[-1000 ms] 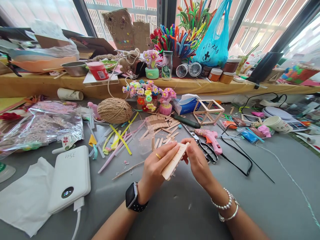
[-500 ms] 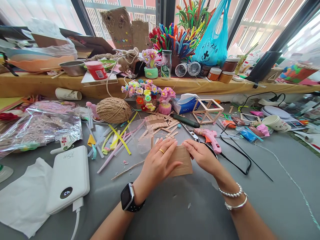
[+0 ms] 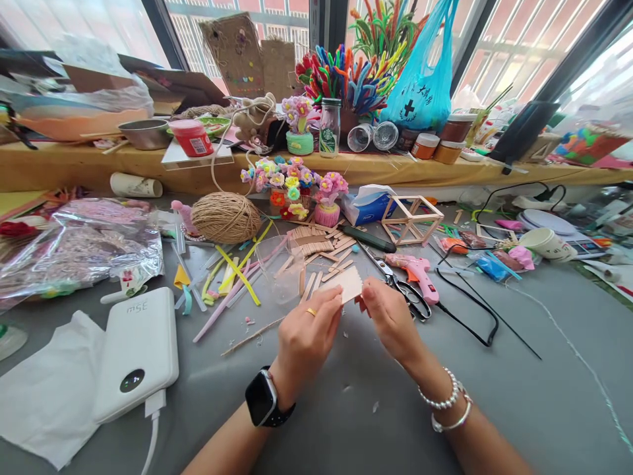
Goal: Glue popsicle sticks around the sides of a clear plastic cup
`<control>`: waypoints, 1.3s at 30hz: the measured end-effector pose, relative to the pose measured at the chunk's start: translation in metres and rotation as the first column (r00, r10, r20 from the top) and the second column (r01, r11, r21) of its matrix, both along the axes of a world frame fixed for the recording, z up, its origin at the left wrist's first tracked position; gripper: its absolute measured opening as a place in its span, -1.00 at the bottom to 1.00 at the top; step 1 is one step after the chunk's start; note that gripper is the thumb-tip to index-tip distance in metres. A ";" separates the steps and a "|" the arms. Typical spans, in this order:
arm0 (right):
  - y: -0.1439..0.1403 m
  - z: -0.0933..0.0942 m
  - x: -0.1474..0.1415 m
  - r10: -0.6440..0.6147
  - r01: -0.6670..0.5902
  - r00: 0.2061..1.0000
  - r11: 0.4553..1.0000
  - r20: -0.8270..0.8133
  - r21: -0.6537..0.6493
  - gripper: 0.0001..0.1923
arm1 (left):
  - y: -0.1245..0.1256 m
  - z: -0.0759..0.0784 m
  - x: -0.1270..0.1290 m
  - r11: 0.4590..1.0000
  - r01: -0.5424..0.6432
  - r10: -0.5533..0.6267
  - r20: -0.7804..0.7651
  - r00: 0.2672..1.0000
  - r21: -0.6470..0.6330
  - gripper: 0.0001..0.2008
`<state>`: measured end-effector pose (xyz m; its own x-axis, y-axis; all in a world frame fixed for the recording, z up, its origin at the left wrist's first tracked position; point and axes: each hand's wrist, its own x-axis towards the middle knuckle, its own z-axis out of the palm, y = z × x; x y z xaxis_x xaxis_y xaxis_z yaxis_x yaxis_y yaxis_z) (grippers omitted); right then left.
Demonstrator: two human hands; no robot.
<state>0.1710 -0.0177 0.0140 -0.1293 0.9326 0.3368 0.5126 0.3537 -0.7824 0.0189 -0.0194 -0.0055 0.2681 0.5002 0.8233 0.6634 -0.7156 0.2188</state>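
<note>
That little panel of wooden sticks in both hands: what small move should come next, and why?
Probably lay the stick panel flat on the grey table. The left hand and right hand pinch it by its lower edge, tilted up in the air, and loose sticks lie just beyond.

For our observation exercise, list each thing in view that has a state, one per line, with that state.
Flat panel of glued wooden craft sticks: lifted off the table, tilted, held by both hands.
Left hand: gripping the panel's near edge.
Right hand: gripping the panel's right side.
White power bank: display lit, cable plugged in.
Steel scissors: lying flat on the table.
Pink glue gun: lying on its side.
</note>
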 end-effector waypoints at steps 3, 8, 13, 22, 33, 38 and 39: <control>-0.002 -0.003 -0.006 -0.055 0.053 0.998 0.996 0.027 0.066 -0.62 | -0.001 -0.004 0.005 0.999 0.026 -0.027 -0.024 0.999 -0.027 -0.78; -0.002 -0.013 -0.014 -0.100 0.038 0.974 0.958 0.205 0.285 -0.71 | 0.000 -0.010 0.012 0.979 -0.051 0.041 -0.051 0.998 -0.196 -0.60; -0.002 -0.015 -0.017 -0.176 0.000 0.925 0.887 0.338 0.462 -0.72 | 0.000 -0.014 0.013 0.976 -0.003 -0.021 -0.105 0.994 -0.220 -0.50; 0.000 -0.012 -0.015 -0.269 -0.045 0.865 0.799 0.424 0.600 -0.71 | -0.003 -0.014 0.015 0.961 0.079 -0.100 -0.066 0.993 -0.263 -0.43; -0.001 -0.010 -0.014 -0.255 -0.076 0.861 0.790 0.439 0.608 -0.73 | -0.004 -0.013 0.015 0.965 0.089 -0.106 -0.057 0.993 -0.247 -0.37; -0.002 -0.009 -0.013 -0.264 -0.087 0.850 0.784 0.456 0.615 -0.72 | -0.005 -0.011 0.015 0.963 0.106 -0.125 -0.063 0.990 -0.248 -0.40; -0.002 -0.009 -0.013 -0.267 -0.090 0.847 0.780 0.459 0.619 -0.72 | -0.005 -0.011 0.015 0.964 0.105 -0.124 -0.065 0.990 -0.245 -0.40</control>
